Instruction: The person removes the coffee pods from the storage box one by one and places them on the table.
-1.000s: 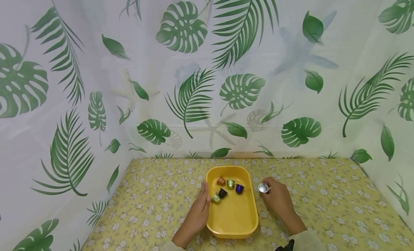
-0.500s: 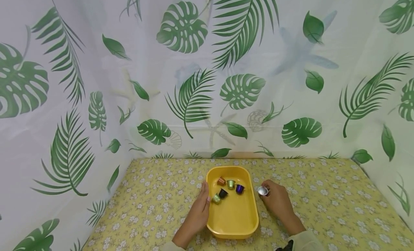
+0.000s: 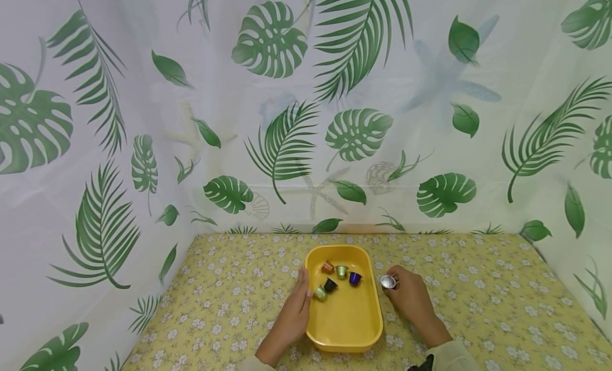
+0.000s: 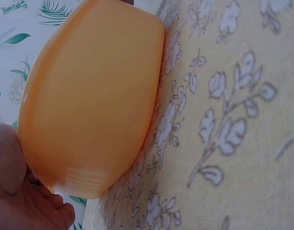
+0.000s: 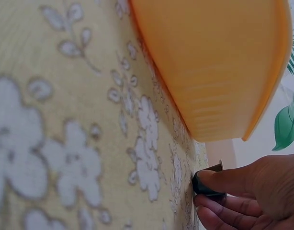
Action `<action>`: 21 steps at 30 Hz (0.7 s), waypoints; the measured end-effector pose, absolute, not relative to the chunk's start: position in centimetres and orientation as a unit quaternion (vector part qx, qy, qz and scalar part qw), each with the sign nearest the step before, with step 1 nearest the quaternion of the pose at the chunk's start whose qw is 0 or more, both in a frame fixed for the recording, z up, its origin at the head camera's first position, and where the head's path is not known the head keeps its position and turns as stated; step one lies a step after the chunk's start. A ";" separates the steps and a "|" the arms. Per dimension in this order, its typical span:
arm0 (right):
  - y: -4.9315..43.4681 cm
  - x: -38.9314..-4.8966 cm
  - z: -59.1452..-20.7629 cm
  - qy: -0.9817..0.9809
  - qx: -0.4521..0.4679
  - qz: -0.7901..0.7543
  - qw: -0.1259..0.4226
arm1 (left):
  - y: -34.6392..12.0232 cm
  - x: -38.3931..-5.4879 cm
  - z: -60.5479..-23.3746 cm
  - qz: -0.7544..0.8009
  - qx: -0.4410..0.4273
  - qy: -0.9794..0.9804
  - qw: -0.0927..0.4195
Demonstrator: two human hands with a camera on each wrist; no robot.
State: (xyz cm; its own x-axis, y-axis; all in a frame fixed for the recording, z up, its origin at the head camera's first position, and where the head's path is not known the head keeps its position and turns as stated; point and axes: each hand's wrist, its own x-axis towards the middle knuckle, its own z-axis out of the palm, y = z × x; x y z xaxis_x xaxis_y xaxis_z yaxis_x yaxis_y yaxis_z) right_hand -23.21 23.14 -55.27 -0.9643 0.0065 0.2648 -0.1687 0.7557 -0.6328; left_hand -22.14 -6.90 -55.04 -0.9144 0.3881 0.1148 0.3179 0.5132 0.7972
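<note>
Soft, even light fills the head view, the leaf-print backdrop (image 3: 296, 121) slightly violet left of the yellow tray (image 3: 346, 322). Wrist views are dimmer; in the right one, the floral tablecloth (image 5: 84, 120) farthest from the tray looks blurred.

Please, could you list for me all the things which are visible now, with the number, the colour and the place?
yellow tray: 1, yellow, on the table
copper capsule: 1, copper, tray's far left
green capsules: 2, light green, one right of copper, one near the left wall
black capsule: 1, black, beside the nearer green
blue capsule: 1, dark blue, rightmost in tray
held capsule: 1, silver lid, dark body, right of tray
flowered tablecloth: 1, yellow and white, under tray
leaf-print backdrop: sheet count unclear, white and green, behind and beside table
sleeves: 2, pale, bottom edge
left hand: 1, at tray's left rim
right hand: 1, pinching the held capsule
</note>
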 end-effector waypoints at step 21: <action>23.2 -22.1 -53.9 -0.934 0.038 0.339 0.110 | -6.8 -22.1 -55.0 0.455 0.195 0.868 0.035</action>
State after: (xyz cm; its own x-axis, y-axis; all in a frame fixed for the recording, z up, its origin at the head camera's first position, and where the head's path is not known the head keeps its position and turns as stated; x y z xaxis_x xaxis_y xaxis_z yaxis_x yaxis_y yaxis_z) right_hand -22.10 23.21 -53.91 -0.9730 0.0037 0.2306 -0.1450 0.7678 -0.6241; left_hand -22.14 -6.75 -55.04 -0.9217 0.3704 0.1155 0.3058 0.5104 0.8037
